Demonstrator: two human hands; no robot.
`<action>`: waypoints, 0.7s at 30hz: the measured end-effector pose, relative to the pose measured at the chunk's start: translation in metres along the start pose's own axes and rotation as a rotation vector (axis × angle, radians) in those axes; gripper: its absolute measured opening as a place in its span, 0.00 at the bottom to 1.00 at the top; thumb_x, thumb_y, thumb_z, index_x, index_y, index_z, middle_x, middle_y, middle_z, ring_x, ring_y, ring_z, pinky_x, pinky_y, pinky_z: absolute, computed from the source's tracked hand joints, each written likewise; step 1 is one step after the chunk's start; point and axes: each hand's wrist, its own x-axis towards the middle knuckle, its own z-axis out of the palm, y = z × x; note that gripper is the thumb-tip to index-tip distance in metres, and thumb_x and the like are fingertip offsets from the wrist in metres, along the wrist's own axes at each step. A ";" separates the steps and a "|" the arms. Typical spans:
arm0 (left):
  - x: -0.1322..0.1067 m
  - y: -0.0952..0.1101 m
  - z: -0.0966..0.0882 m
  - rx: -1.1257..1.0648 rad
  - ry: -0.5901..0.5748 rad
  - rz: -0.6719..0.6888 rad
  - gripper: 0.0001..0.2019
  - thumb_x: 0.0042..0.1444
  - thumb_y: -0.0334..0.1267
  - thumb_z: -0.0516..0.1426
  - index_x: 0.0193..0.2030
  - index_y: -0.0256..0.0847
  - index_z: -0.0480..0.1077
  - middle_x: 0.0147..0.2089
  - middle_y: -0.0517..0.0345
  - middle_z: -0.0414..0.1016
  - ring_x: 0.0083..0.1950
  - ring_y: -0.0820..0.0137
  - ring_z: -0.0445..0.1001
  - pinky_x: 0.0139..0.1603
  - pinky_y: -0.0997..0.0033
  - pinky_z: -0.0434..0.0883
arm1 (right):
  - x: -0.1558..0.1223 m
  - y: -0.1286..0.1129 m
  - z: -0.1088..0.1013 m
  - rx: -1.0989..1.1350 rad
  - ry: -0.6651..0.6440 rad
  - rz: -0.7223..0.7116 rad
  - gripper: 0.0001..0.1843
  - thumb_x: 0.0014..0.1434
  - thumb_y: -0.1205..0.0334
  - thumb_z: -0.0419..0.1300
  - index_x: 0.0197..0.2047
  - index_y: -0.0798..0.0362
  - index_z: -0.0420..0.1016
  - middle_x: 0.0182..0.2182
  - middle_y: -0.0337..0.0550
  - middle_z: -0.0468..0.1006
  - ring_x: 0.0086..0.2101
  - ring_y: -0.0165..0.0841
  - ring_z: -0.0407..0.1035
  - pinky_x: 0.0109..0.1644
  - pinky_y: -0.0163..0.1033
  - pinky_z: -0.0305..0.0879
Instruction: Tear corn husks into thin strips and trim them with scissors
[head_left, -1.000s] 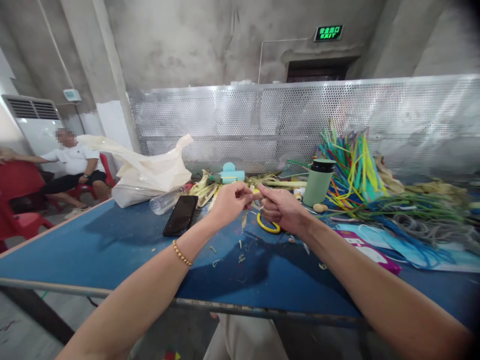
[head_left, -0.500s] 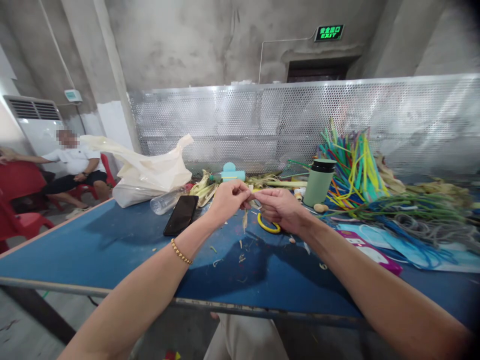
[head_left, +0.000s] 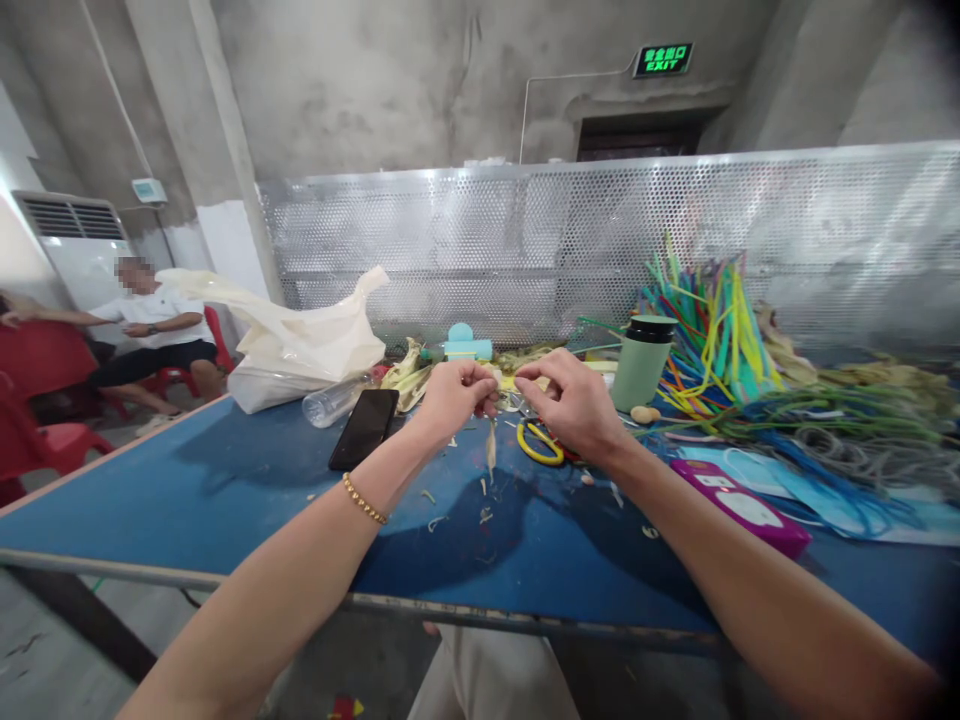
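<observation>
My left hand (head_left: 459,396), with a gold bead bracelet (head_left: 364,500) on its wrist, is pinched closed above the middle of the table. From its fingertips a thin pale strip of dried husk (head_left: 491,452) appears to hang down. Close on the right, my right hand (head_left: 576,402) is closed too, its thumb and index finger brought together; whatever is between them is too small to make out. A short gap separates the two hands. Yellow-handled scissors (head_left: 541,446) lie just below my right hand, partly covered by it.
On the blue table (head_left: 247,500) are a black phone (head_left: 364,428), a clear bottle (head_left: 330,402), a white plastic bag (head_left: 307,345), a green tumbler (head_left: 643,365), a purple packet (head_left: 742,508) and colourful strips (head_left: 720,340). Perforated metal panels (head_left: 465,240) stand behind. A person (head_left: 161,325) sits left.
My right hand has drawn away from my left hand to the right, and its fingers have curled more. My left hand has barely moved.
</observation>
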 end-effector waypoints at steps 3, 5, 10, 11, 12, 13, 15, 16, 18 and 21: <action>-0.001 0.000 0.001 0.019 -0.007 0.011 0.06 0.55 0.27 0.56 0.27 0.34 0.67 0.19 0.59 0.71 0.20 0.77 0.69 0.25 0.76 0.66 | -0.002 -0.004 0.003 -0.016 0.007 -0.082 0.08 0.58 0.61 0.59 0.35 0.54 0.78 0.32 0.44 0.74 0.26 0.29 0.61 0.33 0.37 0.57; -0.002 -0.001 0.003 0.046 -0.021 0.031 0.06 0.56 0.28 0.56 0.28 0.34 0.68 0.19 0.59 0.71 0.21 0.77 0.69 0.25 0.76 0.67 | -0.004 -0.005 0.007 -0.003 -0.029 -0.073 0.06 0.57 0.61 0.61 0.34 0.53 0.78 0.29 0.43 0.74 0.26 0.30 0.61 0.34 0.37 0.57; -0.004 -0.001 0.006 0.129 0.003 0.125 0.04 0.55 0.29 0.57 0.30 0.34 0.69 0.19 0.60 0.71 0.21 0.77 0.69 0.25 0.77 0.67 | -0.005 0.003 0.016 0.120 -0.077 0.079 0.06 0.54 0.59 0.63 0.32 0.52 0.78 0.27 0.41 0.75 0.27 0.30 0.64 0.32 0.36 0.57; -0.004 -0.001 0.006 0.131 0.005 0.135 0.04 0.55 0.30 0.57 0.30 0.34 0.69 0.19 0.60 0.71 0.21 0.77 0.69 0.25 0.77 0.67 | -0.005 0.005 0.017 0.169 -0.087 0.107 0.06 0.54 0.58 0.63 0.31 0.53 0.78 0.27 0.40 0.75 0.27 0.30 0.64 0.32 0.36 0.57; -0.004 -0.001 0.006 0.133 0.000 0.140 0.04 0.55 0.30 0.57 0.30 0.35 0.69 0.19 0.61 0.71 0.21 0.77 0.69 0.25 0.77 0.67 | -0.005 0.007 0.018 0.213 -0.096 0.127 0.07 0.54 0.57 0.63 0.31 0.53 0.77 0.26 0.40 0.75 0.27 0.31 0.65 0.31 0.36 0.57; -0.004 -0.001 0.006 0.136 -0.008 0.144 0.04 0.55 0.30 0.57 0.30 0.35 0.69 0.19 0.61 0.71 0.21 0.77 0.69 0.25 0.77 0.67 | -0.005 0.008 0.019 0.245 -0.100 0.137 0.08 0.54 0.57 0.63 0.30 0.52 0.77 0.25 0.40 0.75 0.27 0.31 0.65 0.31 0.36 0.57; -0.004 -0.001 0.005 0.146 -0.017 0.142 0.04 0.55 0.30 0.57 0.29 0.35 0.69 0.19 0.61 0.71 0.21 0.77 0.68 0.25 0.77 0.67 | -0.005 0.008 0.019 0.255 -0.086 0.129 0.08 0.53 0.57 0.64 0.28 0.52 0.75 0.24 0.39 0.74 0.27 0.31 0.64 0.31 0.36 0.56; -0.004 0.000 0.005 0.146 -0.019 0.135 0.05 0.55 0.30 0.57 0.29 0.35 0.69 0.19 0.60 0.71 0.21 0.77 0.68 0.25 0.76 0.67 | -0.005 0.007 0.019 0.241 -0.073 0.114 0.09 0.53 0.58 0.64 0.26 0.52 0.74 0.24 0.39 0.73 0.27 0.30 0.63 0.30 0.36 0.55; -0.004 0.001 0.004 0.128 -0.022 0.110 0.04 0.55 0.29 0.57 0.29 0.34 0.69 0.19 0.60 0.71 0.21 0.76 0.69 0.25 0.76 0.67 | -0.005 0.004 0.019 0.200 -0.046 0.072 0.09 0.53 0.60 0.63 0.25 0.53 0.72 0.25 0.39 0.72 0.26 0.29 0.61 0.31 0.36 0.55; -0.004 0.004 0.004 0.039 -0.040 0.039 0.03 0.55 0.29 0.57 0.31 0.34 0.68 0.20 0.59 0.72 0.21 0.76 0.70 0.26 0.75 0.68 | -0.005 -0.001 0.016 0.157 -0.030 0.028 0.08 0.54 0.61 0.62 0.25 0.53 0.71 0.25 0.39 0.71 0.25 0.28 0.59 0.30 0.36 0.54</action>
